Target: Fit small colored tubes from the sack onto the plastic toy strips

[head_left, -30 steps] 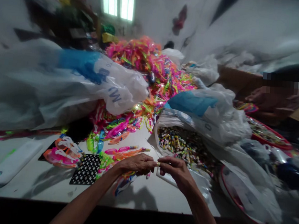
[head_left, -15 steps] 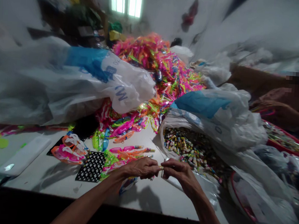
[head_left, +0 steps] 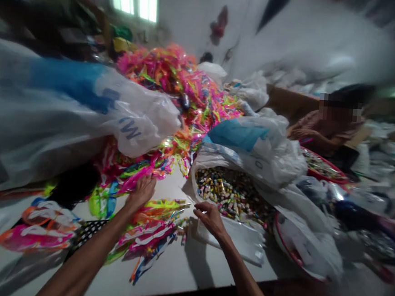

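My left hand point(head_left: 142, 190) is stretched out at the near edge of the big heap, its fingers spread and touching bright pink plastic glasses point(head_left: 135, 179). My right hand point(head_left: 210, 216) hovers just in front of a white plastic bag point(head_left: 192, 177) full of small printed tubes point(head_left: 224, 191). Its thumb and forefinger are slightly apart, with nothing visible between them. On the table between my arms lies a bunch of neon toy glasses point(head_left: 149, 233) in pink, orange, yellow and blue. Some have small tubes at their right ends.
A heap of neon plastic pieces point(head_left: 178, 82) rises at the back. Big white-and-blue bags point(head_left: 68, 96) flank it. More glasses point(head_left: 36, 235) lie at left beside a black patterned piece point(head_left: 90, 233). Clear plastic sleeves point(head_left: 238, 242) lie at right. A person point(head_left: 329, 126) sits behind a red-rimmed basin point(head_left: 339, 176).
My hands have parted: the left has moved up and left to the heap, the right has drawn slightly back toward the bag. The small piece between them is no longer seen. The view has turned right.
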`<state>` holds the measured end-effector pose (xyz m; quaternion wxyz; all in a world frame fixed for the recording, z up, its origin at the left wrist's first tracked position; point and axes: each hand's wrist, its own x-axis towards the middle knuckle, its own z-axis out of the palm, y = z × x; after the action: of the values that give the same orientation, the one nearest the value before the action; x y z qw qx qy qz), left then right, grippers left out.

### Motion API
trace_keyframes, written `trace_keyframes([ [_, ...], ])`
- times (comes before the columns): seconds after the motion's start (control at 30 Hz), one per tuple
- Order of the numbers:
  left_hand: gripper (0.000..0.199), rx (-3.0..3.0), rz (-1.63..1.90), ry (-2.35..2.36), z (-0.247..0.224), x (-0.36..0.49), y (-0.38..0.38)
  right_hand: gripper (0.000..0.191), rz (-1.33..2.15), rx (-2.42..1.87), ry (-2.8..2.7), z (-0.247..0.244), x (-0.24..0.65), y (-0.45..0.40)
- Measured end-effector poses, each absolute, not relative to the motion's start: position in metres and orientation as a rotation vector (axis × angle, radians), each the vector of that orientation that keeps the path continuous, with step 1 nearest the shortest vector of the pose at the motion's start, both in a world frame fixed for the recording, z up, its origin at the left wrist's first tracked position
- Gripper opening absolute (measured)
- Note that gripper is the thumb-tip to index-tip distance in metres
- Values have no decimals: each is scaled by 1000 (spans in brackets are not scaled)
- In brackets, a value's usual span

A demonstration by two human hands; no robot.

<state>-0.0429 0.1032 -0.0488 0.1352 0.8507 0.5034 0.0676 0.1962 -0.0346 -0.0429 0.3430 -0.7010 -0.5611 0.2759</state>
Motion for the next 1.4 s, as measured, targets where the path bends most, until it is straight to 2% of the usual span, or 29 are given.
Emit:
trace_keyframes([
  [0.13, 35, 2544, 182, 1367, -60, -41, 104, 19, 607, -2034, -1336, -48, 224, -17],
  [0.27, 28, 2549, 271, 1379, -40, -25, 102, 15, 453, -2188, -1138, -50, 247, 14],
  [0.4, 20, 2361, 494, 1269, -7, -13, 88, 28, 429, -2209, -976, -50, 247, 31],
  [0.47, 18, 2023, 594, 1090, 3, -11, 74, 28, 487, -2162, -936, -45, 239, 28],
  [0.57, 21, 1557, 564, 822, 6, -12, 49, 15, 647, -2036, -939, -29, 218, 11],
  [0.77, 30, 1237, 466, 531, 0, -9, 18, 23, 1290, -1263, -747, 8, 163, -27],
  [0.97, 31, 1310, 428, 478, 5, -11, 10, 22, 1317, -1220, -764, 18, 150, -39],
  [1.2, 14, 1350, 410, 487, 5, -19, 3, 21, 1335, -1182, -764, 19, 151, -47],
  [1.4, 15, 1329, 366, 544, 14, -16, 0, 20, 1365, -1147, -763, 17, 151, -51],
])
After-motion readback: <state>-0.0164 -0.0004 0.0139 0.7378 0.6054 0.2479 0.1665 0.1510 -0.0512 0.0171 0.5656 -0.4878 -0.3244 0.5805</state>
